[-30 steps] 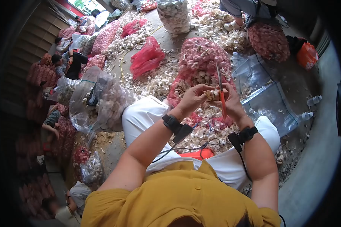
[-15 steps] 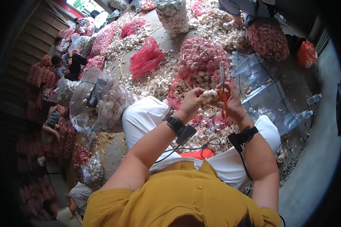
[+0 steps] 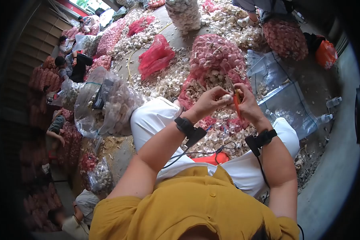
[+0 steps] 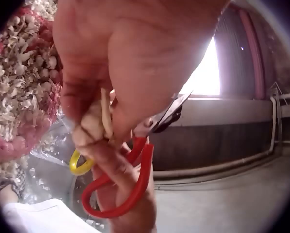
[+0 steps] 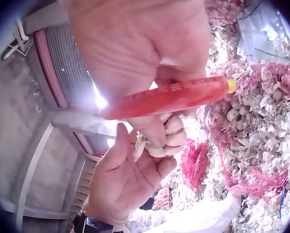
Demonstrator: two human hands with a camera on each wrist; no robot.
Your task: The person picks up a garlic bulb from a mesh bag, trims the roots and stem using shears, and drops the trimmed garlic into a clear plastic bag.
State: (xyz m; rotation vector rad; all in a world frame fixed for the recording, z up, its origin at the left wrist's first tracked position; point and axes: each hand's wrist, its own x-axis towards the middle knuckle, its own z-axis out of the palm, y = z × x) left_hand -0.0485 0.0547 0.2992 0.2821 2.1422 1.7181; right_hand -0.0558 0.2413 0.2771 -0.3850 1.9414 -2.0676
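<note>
In the head view my left hand (image 3: 208, 102) pinches a pale garlic bulb (image 3: 227, 98) between thumb and fingers. Opposite it, my right hand (image 3: 251, 107) grips scissors (image 3: 238, 103) with red-orange handles, blades pointing up and away. The left wrist view shows the bulb (image 4: 90, 127) with a thin stalk end beside it, and a right finger laid against it. There the red handle loop (image 4: 146, 182) hangs by the right fingers, with a yellow inner piece on the other loop. Seen from the right wrist, the red handle (image 5: 169, 99) crosses the right palm above the clove-ridged bulb (image 5: 173, 133).
A pink net sack of garlic (image 3: 212, 54) lies ahead of the hands amid heaps of peel (image 3: 224, 140). A clear bag of bulbs (image 3: 122, 106) stands left of the knee. Clear plastic sheeting (image 3: 288, 106) and bottles lie right. Other people sit along the left.
The bulb has been turned between the hands and more of it is now covered by fingers. The scissors have gone from nearly upright to leaning left at the tips.
</note>
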